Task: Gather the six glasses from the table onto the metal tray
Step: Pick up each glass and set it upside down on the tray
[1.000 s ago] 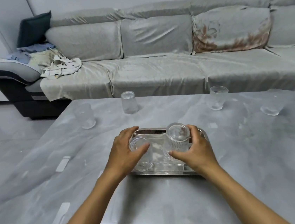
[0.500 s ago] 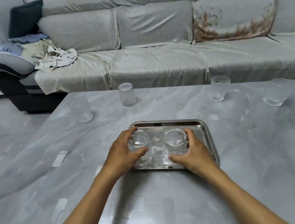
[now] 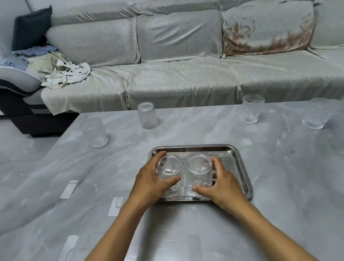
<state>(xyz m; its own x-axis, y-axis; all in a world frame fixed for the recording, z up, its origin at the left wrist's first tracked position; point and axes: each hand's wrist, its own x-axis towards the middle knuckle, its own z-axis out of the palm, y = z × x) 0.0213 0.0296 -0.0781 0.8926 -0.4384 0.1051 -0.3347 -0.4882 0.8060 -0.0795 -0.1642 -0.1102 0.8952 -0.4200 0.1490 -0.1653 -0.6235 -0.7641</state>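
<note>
Both ribbed glasses [image 3: 184,175] now down on tray [image 3: 238,165], hands [image 3: 151,182] around them.

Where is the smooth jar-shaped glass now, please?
In the head view the jar-shaped glass stands upright at the table's far edge, left of centre, near the sofa, between two other glasses.

A: Tray's [image 3: 238,161] right half and back strip bare; near-left taken by two ribbed glasses [image 3: 170,174] and both hands.
B: Table [image 3: 301,180]?
A: Wide open between tray and the four far glasses [image 3: 148,118]. Near edge clear except the forearms.
</note>
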